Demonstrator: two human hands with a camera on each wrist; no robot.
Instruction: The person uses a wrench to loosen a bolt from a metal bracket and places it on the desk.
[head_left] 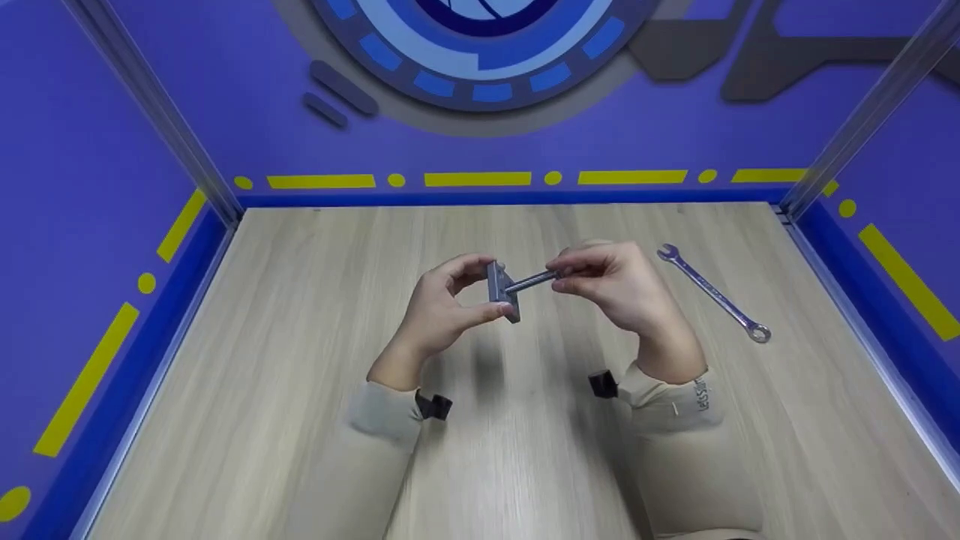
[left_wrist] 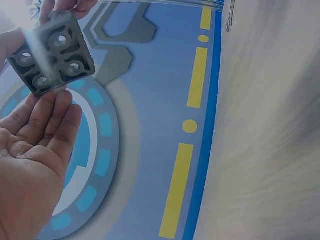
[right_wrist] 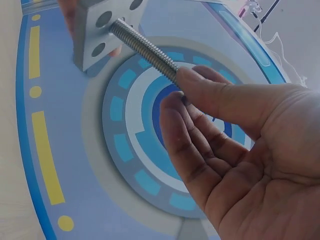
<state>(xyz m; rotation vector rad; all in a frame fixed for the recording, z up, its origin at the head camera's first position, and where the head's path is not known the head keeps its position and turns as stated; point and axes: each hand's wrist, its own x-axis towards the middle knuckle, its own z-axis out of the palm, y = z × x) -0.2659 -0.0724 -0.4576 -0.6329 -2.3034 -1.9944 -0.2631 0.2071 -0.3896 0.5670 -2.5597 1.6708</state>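
Observation:
My left hand (head_left: pixel 439 311) grips a grey square plate (head_left: pixel 496 281) by opposite edges, thumb below and fingers above, raised over the table. In the left wrist view the ribbed underside of this plate (left_wrist: pixel 51 55) shows, with round holes near its corners. A threaded rod (head_left: pixel 531 282) stands out from the plate's other face toward the right. My right hand (head_left: pixel 619 289) pinches the free end of that rod between thumb and fingers. The right wrist view shows the rod (right_wrist: pixel 145 49) meeting the plate's flat face among the holes; its far tip is hidden by my fingers.
A combination wrench (head_left: pixel 712 291) lies slantwise on the wooden table (head_left: pixel 300 337), to the right of my right hand. Blue-purple panels (head_left: pixel 480 150) with yellow marks wall in the back and both sides. Small black devices (head_left: pixel 602 383) sit at both wrists.

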